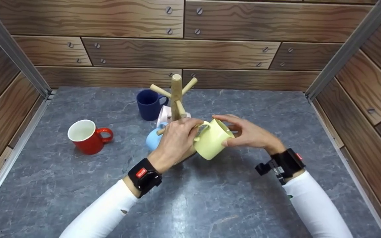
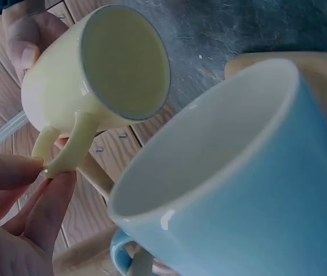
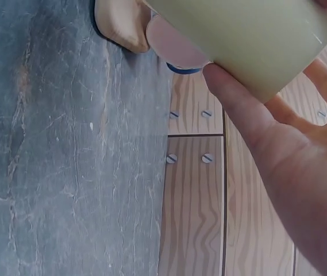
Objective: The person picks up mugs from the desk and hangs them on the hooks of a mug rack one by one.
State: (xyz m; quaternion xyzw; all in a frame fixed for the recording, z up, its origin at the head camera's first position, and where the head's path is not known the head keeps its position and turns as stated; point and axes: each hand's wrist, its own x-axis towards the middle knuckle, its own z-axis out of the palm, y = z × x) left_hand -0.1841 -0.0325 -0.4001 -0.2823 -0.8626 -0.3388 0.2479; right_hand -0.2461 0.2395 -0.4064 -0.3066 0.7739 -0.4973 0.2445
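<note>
My left hand point(image 1: 176, 137) pinches the handle of a pale yellow mug point(image 1: 210, 141) between thumb and fingers. Round the mug's base end, my right hand point(image 1: 251, 133) grips with thumb and fingers spread on either side. The mug is tilted in the air, and the left wrist view looks into its mouth. Just beside it rises a wooden mug tree point(image 1: 176, 86) with several pegs. A light blue mug point(image 2: 255, 184) hangs there, a peg through its handle, partly hidden by my left hand in the head view. Behind it shows a pink mug point(image 1: 164, 114), partly covered.
A dark blue mug point(image 1: 148, 105) is behind the tree on its left. Farther left a red mug point(image 1: 89, 138) with a white inside stands upright on the grey marbled table point(image 1: 230, 201). Wood-patterned walls point(image 1: 177, 53) enclose the back and sides.
</note>
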